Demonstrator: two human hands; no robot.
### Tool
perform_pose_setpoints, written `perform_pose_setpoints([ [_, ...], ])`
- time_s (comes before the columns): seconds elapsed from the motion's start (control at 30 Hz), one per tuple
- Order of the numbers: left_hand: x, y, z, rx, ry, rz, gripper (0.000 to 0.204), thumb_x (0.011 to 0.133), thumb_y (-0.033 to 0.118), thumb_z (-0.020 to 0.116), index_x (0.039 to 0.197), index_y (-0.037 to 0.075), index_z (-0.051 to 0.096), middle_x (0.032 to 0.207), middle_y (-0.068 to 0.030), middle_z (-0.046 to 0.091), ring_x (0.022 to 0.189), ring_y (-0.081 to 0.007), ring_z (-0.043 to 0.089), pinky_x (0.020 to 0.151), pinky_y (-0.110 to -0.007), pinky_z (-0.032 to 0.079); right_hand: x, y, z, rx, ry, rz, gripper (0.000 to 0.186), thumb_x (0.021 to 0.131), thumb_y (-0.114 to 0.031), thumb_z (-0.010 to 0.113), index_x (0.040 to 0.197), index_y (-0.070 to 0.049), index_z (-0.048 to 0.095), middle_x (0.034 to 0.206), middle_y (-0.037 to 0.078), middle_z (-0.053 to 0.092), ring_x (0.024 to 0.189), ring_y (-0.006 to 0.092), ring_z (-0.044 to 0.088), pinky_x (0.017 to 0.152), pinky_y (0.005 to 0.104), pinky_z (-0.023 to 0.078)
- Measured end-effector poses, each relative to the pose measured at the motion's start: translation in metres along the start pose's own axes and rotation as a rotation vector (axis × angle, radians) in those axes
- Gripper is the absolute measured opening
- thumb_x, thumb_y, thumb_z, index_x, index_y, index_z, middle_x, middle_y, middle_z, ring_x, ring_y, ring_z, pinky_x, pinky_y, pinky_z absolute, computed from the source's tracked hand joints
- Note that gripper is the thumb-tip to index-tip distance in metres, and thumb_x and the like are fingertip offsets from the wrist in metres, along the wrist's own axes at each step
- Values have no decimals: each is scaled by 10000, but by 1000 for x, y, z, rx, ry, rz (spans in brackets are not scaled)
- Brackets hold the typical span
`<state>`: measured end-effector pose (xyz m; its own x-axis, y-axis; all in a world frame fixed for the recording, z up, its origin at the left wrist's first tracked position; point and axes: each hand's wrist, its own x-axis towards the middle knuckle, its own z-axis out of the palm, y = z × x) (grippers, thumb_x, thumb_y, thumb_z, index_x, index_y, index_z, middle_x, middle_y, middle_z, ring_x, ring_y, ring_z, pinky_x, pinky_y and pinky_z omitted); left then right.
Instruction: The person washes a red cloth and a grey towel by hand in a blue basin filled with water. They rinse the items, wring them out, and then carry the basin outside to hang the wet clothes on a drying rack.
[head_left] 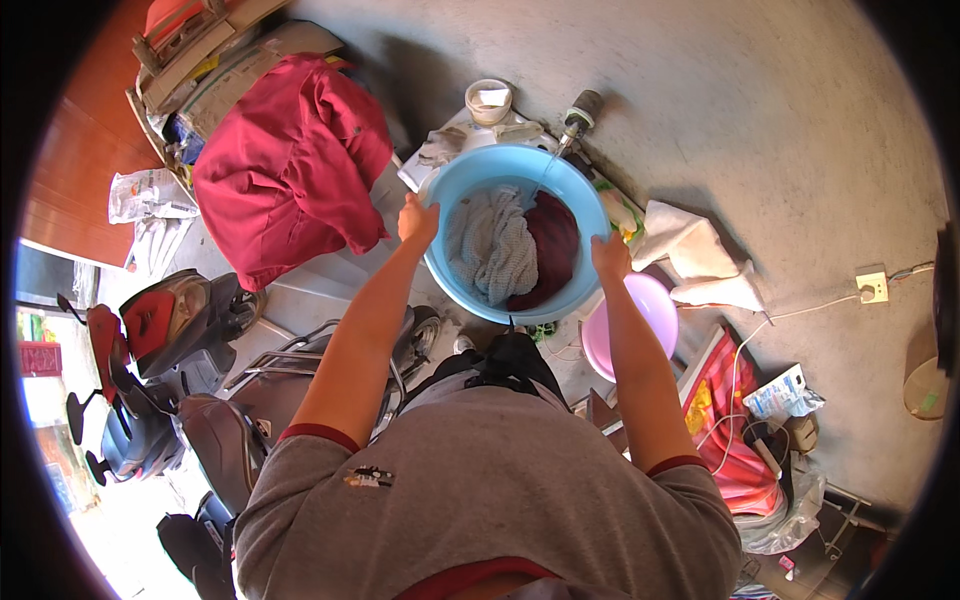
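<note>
Both my hands grip a round light-blue basin (pixel 457 286) by its rim. My left hand (pixel 418 222) is closed on the left side, thumb over the edge. On the opposite side my right hand (pixel 611 256) is closed on the rim as well. Inside the basin lie a crumpled pale grey-white textured cloth (pixel 492 243) and, to its right, a dark maroon cloth (pixel 549 250). A faucet (pixel 575 125) juts from the wall just beyond the far rim. Below my right forearm, partly covered by it, sits a pink basin (pixel 654 308).
A white tub (pixel 488 100) stands on a white surface behind the basin. A red cloth (pixel 290 165) drapes over something at left, near parked scooters (pixel 165 320). At right are a beige cloth (pixel 690 245), a wall socket (pixel 873 288) with a cord, and a red bag (pixel 735 465).
</note>
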<state>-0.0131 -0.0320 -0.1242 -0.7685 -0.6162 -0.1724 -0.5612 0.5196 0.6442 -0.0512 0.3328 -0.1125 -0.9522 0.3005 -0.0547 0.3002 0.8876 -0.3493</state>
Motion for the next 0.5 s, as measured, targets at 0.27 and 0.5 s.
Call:
perform_pose_setpoints([
  [0.27, -5, 6, -5, -23, 15, 5, 469, 751, 322, 605, 1074, 11, 463, 985, -241, 632, 934, -405, 612, 815, -467, 487, 1, 0, 1, 6, 7, -4, 402, 761, -399, 588, 966, -54, 568, 955, 215, 640, 932, 398, 600, 810, 493, 450],
  [0.5, -4, 5, -5, -22, 16, 6, 469, 751, 323, 610, 1074, 15, 468, 974, -239, 635, 929, -401, 615, 813, -465, 489, 2, 2, 2, 8, 2, 0, 404, 748, -396, 579, 965, -55, 564, 954, 218, 639, 930, 399, 601, 806, 496, 451],
])
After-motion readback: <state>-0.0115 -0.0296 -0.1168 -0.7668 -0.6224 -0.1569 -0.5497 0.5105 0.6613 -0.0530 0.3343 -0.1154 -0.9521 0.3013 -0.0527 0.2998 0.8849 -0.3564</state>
